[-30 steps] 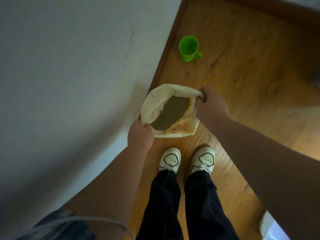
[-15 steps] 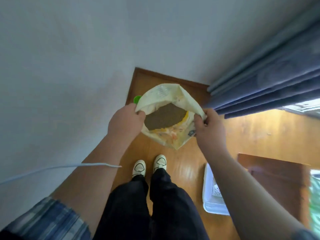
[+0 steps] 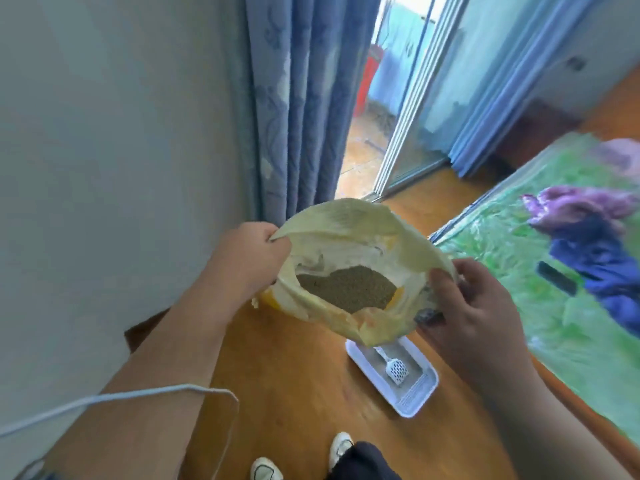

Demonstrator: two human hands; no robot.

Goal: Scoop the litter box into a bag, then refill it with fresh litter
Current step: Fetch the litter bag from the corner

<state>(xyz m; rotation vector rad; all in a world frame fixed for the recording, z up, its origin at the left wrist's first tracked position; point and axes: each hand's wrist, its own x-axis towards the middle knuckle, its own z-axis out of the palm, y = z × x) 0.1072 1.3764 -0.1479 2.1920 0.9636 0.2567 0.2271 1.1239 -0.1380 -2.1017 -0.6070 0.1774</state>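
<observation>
– Left hand, entry one: what did you log?
– I logged it clenched on the left edge of the litter bag, with the rim pinched in curled fingers. Entry two, right hand: thumb over the right edge of the mouth, fingers curled behind it, gripping the same bag.
– Bag's condition and place?
– Cream plastic with yellow print. It was held in the air between both hands, mouth spread wide toward my camera. Grey-brown litter lay inside, well below the rim.
– And the litter box?
– One white litter box on the wooden floor. Its far end was hidden from me by the bag's lower edge. One white slotted scoop lay inside it. I could not tell from my feed whether the tray held any litter.
– Surroundings?
– Blue curtain beside the grey wall, with a glass sliding door beyond it. A bed with a green cover stood at right, purple and dark-blue clothes on it. A white cable crossed the left forearm. White shoes showed at the bottom edge.
</observation>
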